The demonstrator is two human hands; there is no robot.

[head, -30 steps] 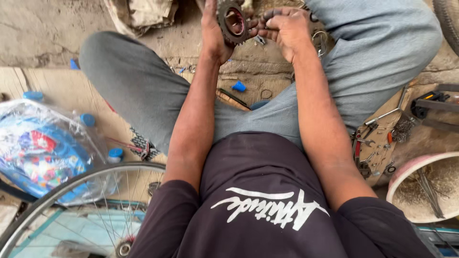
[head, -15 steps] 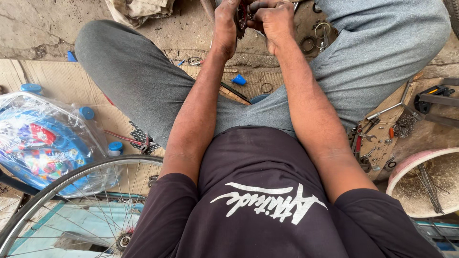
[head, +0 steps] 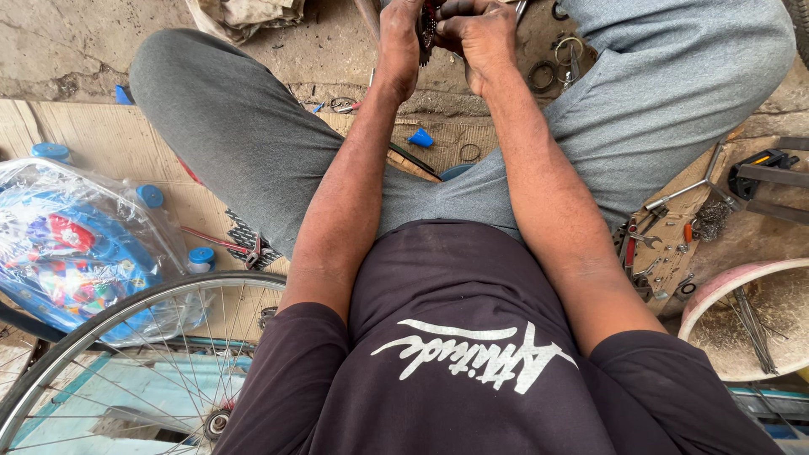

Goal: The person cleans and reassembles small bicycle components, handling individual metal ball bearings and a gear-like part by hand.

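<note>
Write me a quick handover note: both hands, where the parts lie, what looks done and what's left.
Left hand and right hand both grip a toothed sprocket at the top edge, partly out of frame. Spoked wheel lies at lower left, apart from the hands. Loose wrenches sit by the right knee, rings near the hands. Sprocket is off the wheel; how far the work has got cannot be told.

One package showing: a clear plastic bag (head: 80,244) lying on the floor well off to the left of the left hand (head: 399,42), below and behind it, beside the knee. It is bulging, crinkled, catching glare, and holding something mostly blue with red, yellow and green patches. A bicycle wheel rim is overlapping its lower edge. White script print is sitting across the dark shirt's chest. No screens or signs showing.
</note>
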